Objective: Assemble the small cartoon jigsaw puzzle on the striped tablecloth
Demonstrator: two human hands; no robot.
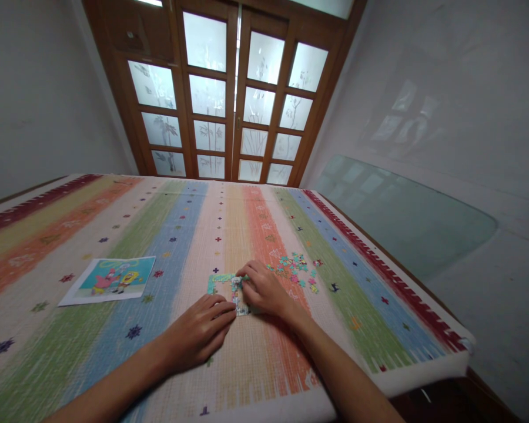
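Note:
A small, partly joined jigsaw (223, 281) lies on the striped tablecloth (171, 235), with only an edge strip and a corner put together. My right hand (264, 289) rests on its right side, fingertips pressing a piece at the strip. My left hand (199, 333) lies flat on the cloth just below the jigsaw, fingertips touching its lower corner, holding nothing. Several loose pieces (296, 269) are scattered just right of my right hand.
A cartoon reference picture (111, 279) lies on the cloth to the left. The table's right edge (423, 320) drops off beside a leaning glass pane (405, 217). Wooden doors with frosted panes (233, 100) stand behind the table.

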